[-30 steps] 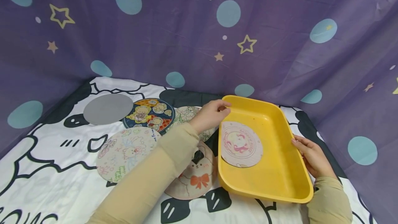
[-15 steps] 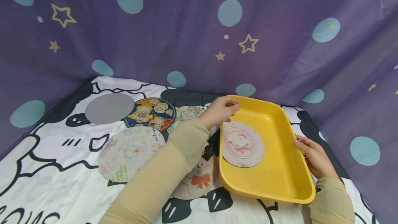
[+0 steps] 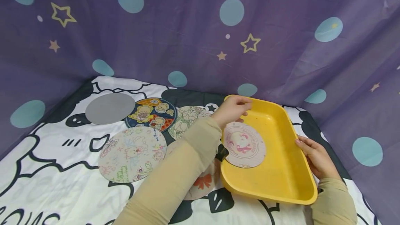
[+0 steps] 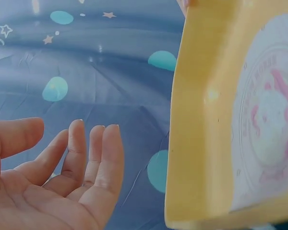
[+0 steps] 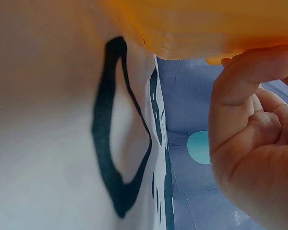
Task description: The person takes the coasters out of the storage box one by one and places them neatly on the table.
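Observation:
A yellow plastic tray sits at the right of the head view, and inside it at the left lies a round pale mat with a pink unicorn print. My left hand hovers over the tray's far left corner. Its fingers are loosely bent and hold nothing; the left wrist view has the hand apart from the tray wall. On the tray's right rim, my right hand keeps a grip, thumb on top. From the right wrist, its curled fingers meet the tray's side.
Several round mats lie left of the tray: a grey one, a blue one with bears, a green floral one, a doodled one and one with a red bow partly under my left sleeve. A purple curtain hangs behind.
My left hand has moved right, from the tray's left rim to over its far left corner. The right hand, tray and unicorn mat have stayed in place.

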Demonstrator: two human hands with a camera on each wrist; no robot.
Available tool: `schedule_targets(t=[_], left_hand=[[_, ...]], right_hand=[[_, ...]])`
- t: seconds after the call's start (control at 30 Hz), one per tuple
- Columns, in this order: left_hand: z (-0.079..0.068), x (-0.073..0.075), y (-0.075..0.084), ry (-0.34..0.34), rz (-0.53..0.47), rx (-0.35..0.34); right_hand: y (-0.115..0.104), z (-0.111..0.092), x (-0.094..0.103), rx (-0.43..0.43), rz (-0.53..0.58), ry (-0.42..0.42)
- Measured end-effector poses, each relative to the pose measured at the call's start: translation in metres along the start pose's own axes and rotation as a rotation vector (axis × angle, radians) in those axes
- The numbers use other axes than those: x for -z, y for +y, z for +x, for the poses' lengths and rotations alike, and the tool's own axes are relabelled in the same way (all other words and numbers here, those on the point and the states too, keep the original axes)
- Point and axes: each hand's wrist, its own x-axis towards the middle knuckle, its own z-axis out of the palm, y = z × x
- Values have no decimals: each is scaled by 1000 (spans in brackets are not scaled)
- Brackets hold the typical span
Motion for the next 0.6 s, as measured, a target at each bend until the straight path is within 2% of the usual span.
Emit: schedule_targets(t=[0.23, 0.4, 0.6], left_hand=[[6, -15, -5, 19, -43, 47], [7, -24, -12, 56, -27, 33], [5, -37, -21, 110, 126, 14]], right_hand=[[1, 0, 0, -4, 6, 0], [1, 0, 0, -1, 7, -1], [1, 0, 0, 3, 9, 1]])
